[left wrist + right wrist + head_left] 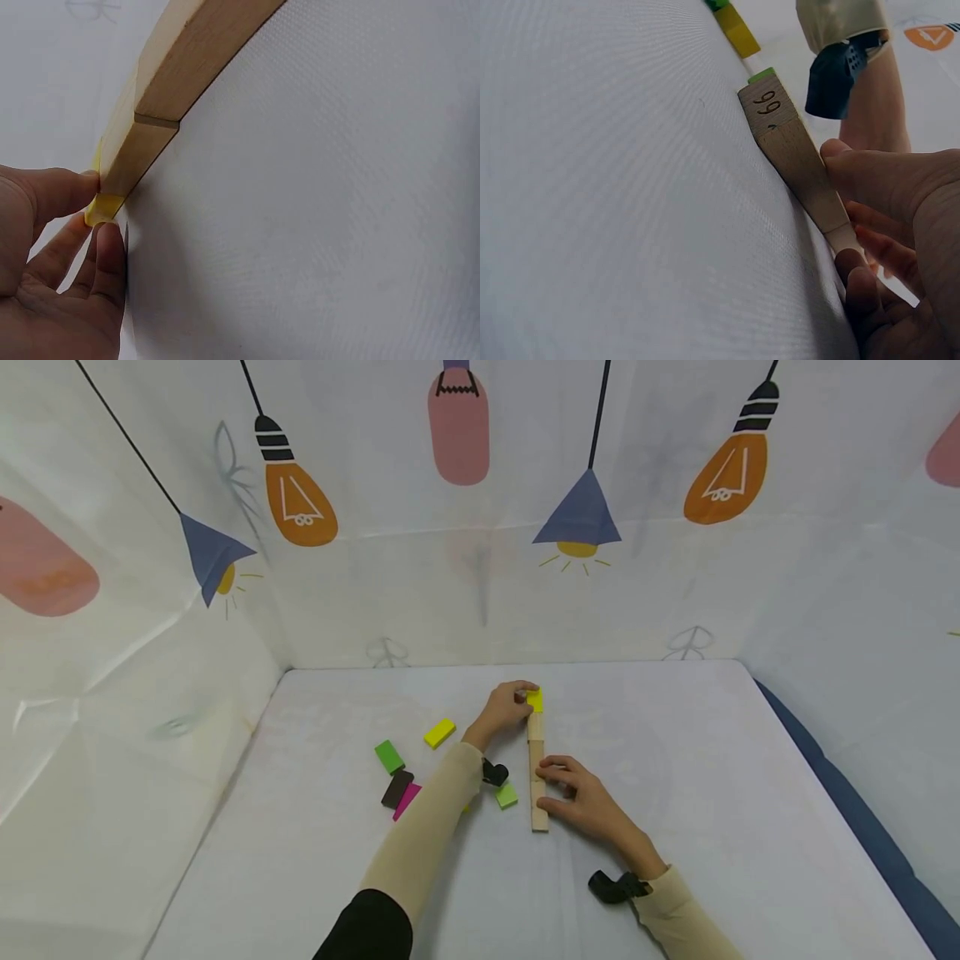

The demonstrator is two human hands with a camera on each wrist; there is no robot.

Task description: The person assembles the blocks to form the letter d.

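A straight row of plain wooden blocks (537,760) lies on the white table, running away from me. At its far end sits a yellow block (535,700), which my left hand (507,708) pinches between thumb and fingers. In the left wrist view the yellow block (108,205) meets the end of a wooden block (136,154). Beside the row's near part, my right hand (585,797) touches the blocks from the right with thumb and fingertips. The right wrist view shows the row's near wooden block (769,105), marked with burnt-in digits.
Left of the row lie a light green block (506,795), a yellow block (440,733), a green block (389,757), a dark brown block (397,789) and a magenta block (407,800). My left forearm partly covers another yellow piece. A patterned white sheet (480,593) hangs behind the table.
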